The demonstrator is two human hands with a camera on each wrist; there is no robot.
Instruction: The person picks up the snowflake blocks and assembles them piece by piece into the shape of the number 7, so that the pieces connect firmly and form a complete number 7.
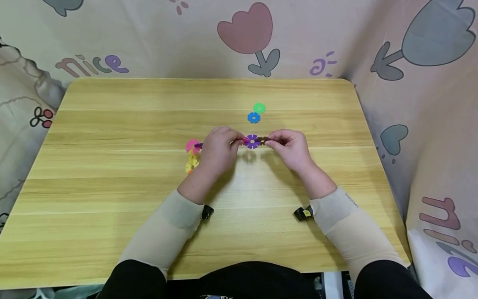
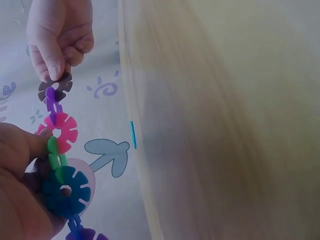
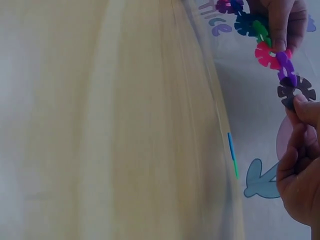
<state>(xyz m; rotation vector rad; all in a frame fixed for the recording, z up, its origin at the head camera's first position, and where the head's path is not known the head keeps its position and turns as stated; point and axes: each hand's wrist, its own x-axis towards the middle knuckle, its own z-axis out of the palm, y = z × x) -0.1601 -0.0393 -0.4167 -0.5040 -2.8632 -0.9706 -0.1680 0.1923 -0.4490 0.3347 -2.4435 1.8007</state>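
Observation:
A chain of slotted plastic snowflake discs is held between both hands over the table. My left hand (image 1: 221, 149) pinches it at a pink disc (image 2: 65, 135), beside a green disc (image 2: 58, 161) and a teal disc (image 2: 80, 194). A purple disc (image 1: 252, 141) joins the pink one to a dark brown disc (image 3: 307, 89) at the right end. That brown disc is pinched between the thumb and fingers of my right hand (image 1: 293, 147). Left of the left hand, the chain continues with pink (image 1: 191, 145) and yellow discs (image 1: 192, 160); the left hand and forearm hide part of it.
Beyond the hands, a loose blue disc (image 1: 254, 118) and a green disc (image 1: 259, 108) lie flat on the wooden table (image 1: 130, 199), almost touching. A printed curtain (image 1: 157, 41) hangs behind the table and along its sides.

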